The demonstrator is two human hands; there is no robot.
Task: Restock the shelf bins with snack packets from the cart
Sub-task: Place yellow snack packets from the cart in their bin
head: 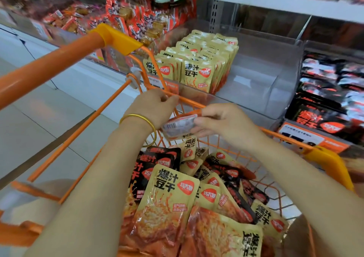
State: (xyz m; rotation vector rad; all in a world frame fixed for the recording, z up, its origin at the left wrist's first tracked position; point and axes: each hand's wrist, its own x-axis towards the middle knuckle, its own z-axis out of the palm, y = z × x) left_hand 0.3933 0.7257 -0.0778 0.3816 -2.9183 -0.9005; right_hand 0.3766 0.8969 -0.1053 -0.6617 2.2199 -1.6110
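**A:** Which packets are in hand just now?

**B:** A thin stack (180,125), printed backs showing, pinched at one end by the right hand (224,122) just above the far rim of the cart (285,139). The rest lie in a heap (173,193) inside the cart, yellow and black mixed, under both forearms.

**A:** And the left hand (155,107)?

**B:** Its fingers are curled right at the cart's far rim, beside the stack. Whether it grips the wire, steadies the stack or holds nothing, I cannot tell.

**A:** Why hold them there and not go straight to the shelf?

**B:** My guess is squaring the stack so it slides in upright, like the yellow packets (199,67) standing in rows in the clear bin (256,73) just beyond the cart.

**A:** Is there room?

**B:** Plenty, since much of that bin is bare. The black packets (325,99) fill the next bin, beyond the cart's right corner, so sorting by colour probably matters
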